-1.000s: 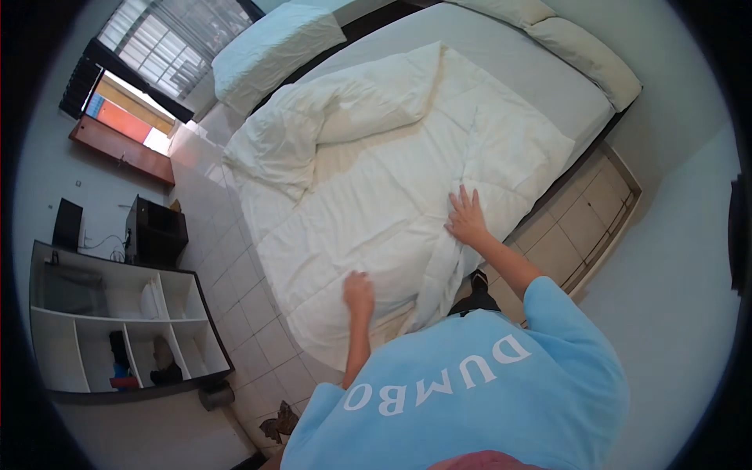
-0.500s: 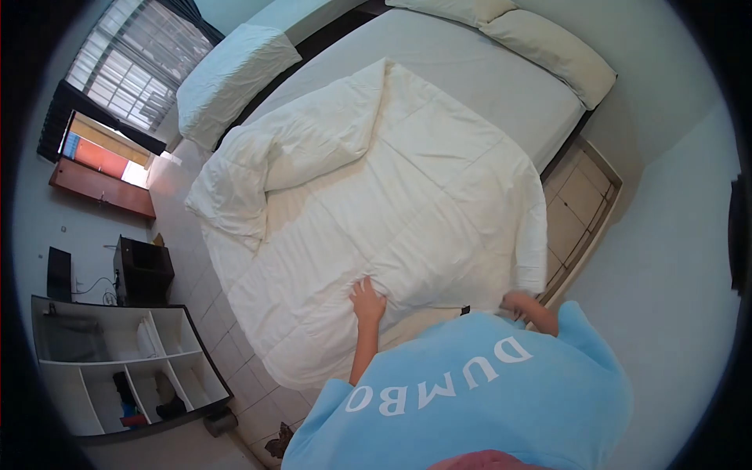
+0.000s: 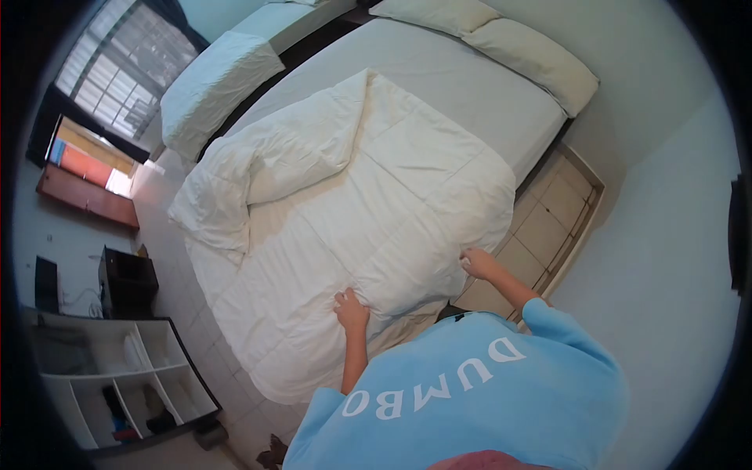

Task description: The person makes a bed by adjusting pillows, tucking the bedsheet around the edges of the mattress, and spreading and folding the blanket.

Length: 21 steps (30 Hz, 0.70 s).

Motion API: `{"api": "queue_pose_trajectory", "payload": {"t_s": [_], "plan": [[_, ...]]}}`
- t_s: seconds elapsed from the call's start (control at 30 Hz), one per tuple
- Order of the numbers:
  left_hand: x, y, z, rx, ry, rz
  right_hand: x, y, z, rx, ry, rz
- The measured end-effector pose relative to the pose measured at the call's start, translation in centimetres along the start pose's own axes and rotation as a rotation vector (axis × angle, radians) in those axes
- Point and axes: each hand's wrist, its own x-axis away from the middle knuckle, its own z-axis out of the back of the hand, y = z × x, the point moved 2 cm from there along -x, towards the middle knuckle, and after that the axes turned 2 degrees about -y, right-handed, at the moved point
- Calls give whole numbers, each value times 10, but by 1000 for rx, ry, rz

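Observation:
A thick white duvet (image 3: 321,227) covers the foot half of the bed, its far left part folded back over itself in a puffy roll. My left hand (image 3: 352,310) is on the near part of the duvet, fingers curled into the fabric. At the duvet's right edge, my right hand (image 3: 476,262) has its fingers closed on the cloth. A strip of beige fabric shows under the duvet close to my body, partly hidden by my blue shirt (image 3: 462,384).
Beyond the duvet lie a pale fitted sheet (image 3: 439,78) and pillows (image 3: 533,59). Another white-covered bed (image 3: 211,94) stands by the window. Open shelves (image 3: 125,384) and a black cabinet (image 3: 128,278) are at left. Tiled floor (image 3: 540,235) and a wall run along the right.
My right hand has moved forward and left, bringing the duvet's right edge inward and baring more floor tiles. My left hand's spread fingers have curled into the duvet.

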Motion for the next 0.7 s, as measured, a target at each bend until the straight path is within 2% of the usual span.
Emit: {"api": "queue_pose_trajectory", "payload": {"t_s": [0.03,0.13,0.2,0.33,0.43,0.47,0.53,0.6,0.63,0.7], "plan": [[-1,1,1,2,-18,29,2,5,-3,29,8,68],[0,-1,-8,-24,66,6,1,32,7,12,89,-17],[-3,-2,-10,-12,45,82,-8,46,28,-55,191,-104],[-29,24,3,42,-68,283,-45,88,90,-62,551,-206],[-49,106,16,127,274,-10,-87,143,129,-255,743,-381],[-54,151,18,168,377,-81,-105,164,137,-320,737,-430],[-80,233,-3,262,338,-284,-136,220,143,-451,722,-544],[-91,325,-31,273,331,-618,-148,236,162,-572,510,-623],[-85,370,-33,194,289,-723,-153,242,168,-634,399,-663],[-73,441,-50,44,272,-906,-174,271,153,-635,260,-608]]}}
